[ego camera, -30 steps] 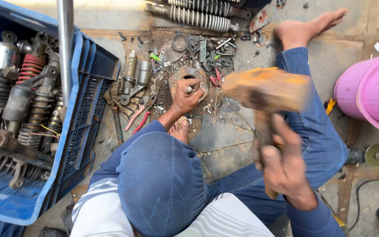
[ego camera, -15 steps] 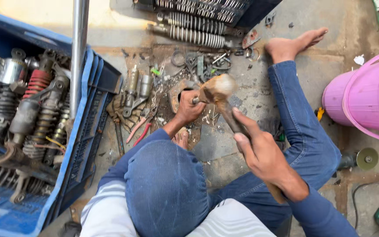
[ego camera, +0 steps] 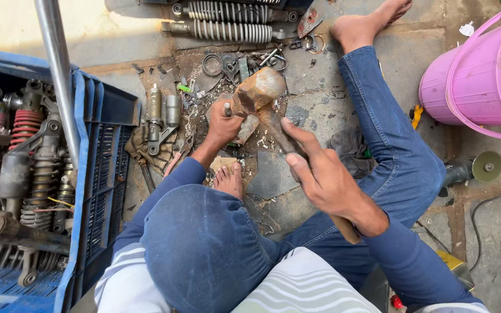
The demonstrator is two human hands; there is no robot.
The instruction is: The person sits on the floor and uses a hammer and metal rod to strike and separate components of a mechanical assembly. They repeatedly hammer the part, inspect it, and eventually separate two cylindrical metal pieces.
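Observation:
I sit on the ground with my knees bent, in blue jeans and barefoot. My left hand [ego camera: 222,124] grips a small metal pin [ego camera: 227,108] upright on a flat stone [ego camera: 249,128] between my feet. My right hand [ego camera: 320,174] is closed around the wooden handle of a hammer. Its rusty head [ego camera: 259,90] is low, right beside the top of the pin and the left hand's fingers. Whether the head touches the pin is unclear.
A blue plastic crate [ego camera: 97,174] full of shock absorbers [ego camera: 27,150] stands at the left, with a metal pole [ego camera: 59,75] over it. Two coil-spring shock absorbers [ego camera: 227,29] lie ahead. Loose metal parts [ego camera: 160,119] litter the ground. A pink bucket [ego camera: 471,87] and a grinder disc [ego camera: 485,165] are at the right.
The hammer swung down from a raised position near the camera to the pin. The left hand stayed on the pin at the stone.

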